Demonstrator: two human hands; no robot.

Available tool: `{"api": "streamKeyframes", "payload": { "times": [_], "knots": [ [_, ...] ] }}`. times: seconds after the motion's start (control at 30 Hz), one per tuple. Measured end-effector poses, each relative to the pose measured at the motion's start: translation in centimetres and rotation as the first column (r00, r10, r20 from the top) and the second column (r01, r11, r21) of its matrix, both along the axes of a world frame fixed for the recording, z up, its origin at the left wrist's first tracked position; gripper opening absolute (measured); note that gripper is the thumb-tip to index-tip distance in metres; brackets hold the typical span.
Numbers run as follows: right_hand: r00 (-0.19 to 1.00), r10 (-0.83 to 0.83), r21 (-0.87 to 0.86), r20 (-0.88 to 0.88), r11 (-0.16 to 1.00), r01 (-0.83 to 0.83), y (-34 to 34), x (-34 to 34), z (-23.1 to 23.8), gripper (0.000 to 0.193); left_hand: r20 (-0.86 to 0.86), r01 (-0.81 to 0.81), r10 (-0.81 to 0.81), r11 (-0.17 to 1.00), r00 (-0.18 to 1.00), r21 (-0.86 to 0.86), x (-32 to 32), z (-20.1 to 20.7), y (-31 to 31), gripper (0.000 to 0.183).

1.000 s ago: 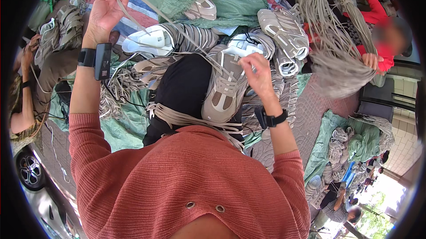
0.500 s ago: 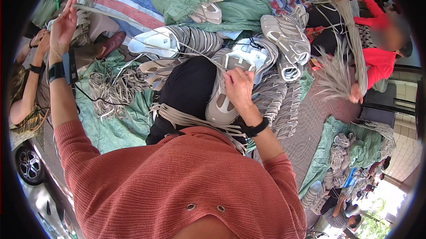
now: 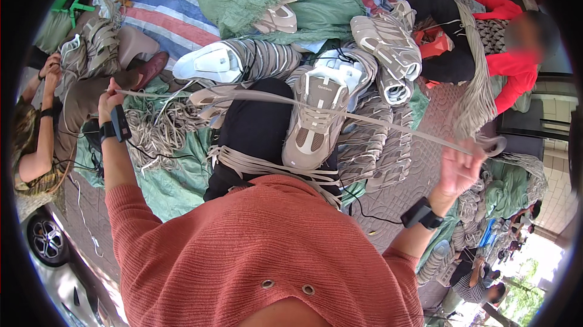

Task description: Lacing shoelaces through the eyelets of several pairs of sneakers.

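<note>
A grey-beige sneaker upper point(image 3: 306, 146) lies on my lap against my dark trouser leg, toe toward me. Its lower eyelets are laced, and its tongue stands up at the far end. A flat beige shoelace point(image 3: 388, 123) stretches almost straight across the upper, from one hand to the other. Out to the left, my left hand point(image 3: 110, 102) is closed on one end of it. My right hand point(image 3: 458, 170), raised far to the right and a little blurred, grips the other side, with a short tail curling past the fingers. Whether the lace passes through the eyelets there is unclear.
Nested uppers point(image 3: 261, 60) lie in stacks beyond my lap. A tangled heap of laces point(image 3: 161, 126) sits at left on green sheeting. More laces point(image 3: 267, 165) circle my thigh. A co-worker in red point(image 3: 513, 90) sits at right, another person point(image 3: 39, 139) at left.
My right hand has left the upper and swung far out to the right with the lace. My left hand has come down and slightly inward. The lace is now taut across the upper.
</note>
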State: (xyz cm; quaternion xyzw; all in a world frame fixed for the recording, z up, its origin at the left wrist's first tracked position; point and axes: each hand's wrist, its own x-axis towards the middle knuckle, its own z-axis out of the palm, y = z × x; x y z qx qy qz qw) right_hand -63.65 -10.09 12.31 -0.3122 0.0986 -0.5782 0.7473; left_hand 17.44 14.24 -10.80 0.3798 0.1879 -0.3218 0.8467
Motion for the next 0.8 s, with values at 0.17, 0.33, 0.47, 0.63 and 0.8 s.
{"api": "streamKeyframes", "payload": {
  "times": [0.17, 0.33, 0.47, 0.63, 0.8],
  "knots": [
    [0.971, -0.215, 0.113, -0.103, 0.968, 0.226, 0.4, -11.7, -1.2, 0.014, 0.467, -0.189, -0.012, 0.904, 0.884, 0.382, -14.9, 1.1, -6.1, 0.02],
    [0.816, -0.45, 0.466, -0.361, 0.671, 0.576, 0.2, -20.2, -9.9, 0.016, 0.881, -0.012, -0.405, 0.907, 0.246, 0.421, -28.2, 3.8, -11.7, 0.019],
    [0.601, -0.538, 0.523, -0.591, 0.312, 0.793, -1.5, -22.0, -16.4, 0.018, 0.755, 0.067, -0.521, 0.804, -0.398, 0.591, -40.4, 4.9, -16.1, 0.008],
    [0.622, -0.388, 0.216, -0.68, 0.705, 0.676, -4.9, -9.3, -17.2, 0.018, 0.534, 0.112, -0.5, 0.65, -0.682, 0.752, -44.6, 5.8, -16.9, 0.005],
    [0.299, -0.417, -0.474, -0.858, 0.867, -0.152, -4.5, 8.4, -13.7, 0.014, 0.467, 0.069, -0.484, 0.637, -0.74, 0.768, -45.0, 5.8, -17.1, 0.005]
  ]
}}
